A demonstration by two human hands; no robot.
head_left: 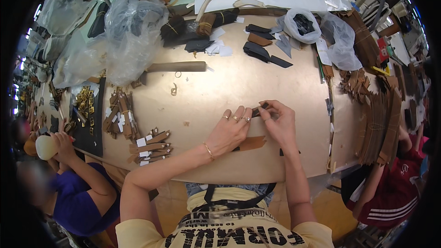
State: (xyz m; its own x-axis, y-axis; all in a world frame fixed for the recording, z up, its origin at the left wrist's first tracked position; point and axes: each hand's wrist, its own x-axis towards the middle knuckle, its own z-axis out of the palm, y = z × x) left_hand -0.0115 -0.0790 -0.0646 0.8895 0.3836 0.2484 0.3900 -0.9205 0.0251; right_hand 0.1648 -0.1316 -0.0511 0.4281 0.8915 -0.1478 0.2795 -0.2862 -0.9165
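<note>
Between my two hands, over the middle of the table, is a small dark leather piece [260, 109]. My left hand [233, 131], with rings and a bracelet, has its fingertips closed at the piece's left end. My right hand [281, 121] pinches the other end between thumb and fingers. Part of the piece is hidden by the fingers. Just below them a flat brown leather strip [251, 143] with an angled end lies on the table, its left part next to my left wrist. A small dark piece [282, 152] shows beside my right forearm.
A wooden-handled hammer [179, 66] lies farther back. Brown strips with white tags [150, 147] sit at left; long brown strips [379, 119] are stacked at right. Plastic bags [133, 41] and dark leather pieces [257, 50] occupy the back. Co-workers sit on both sides.
</note>
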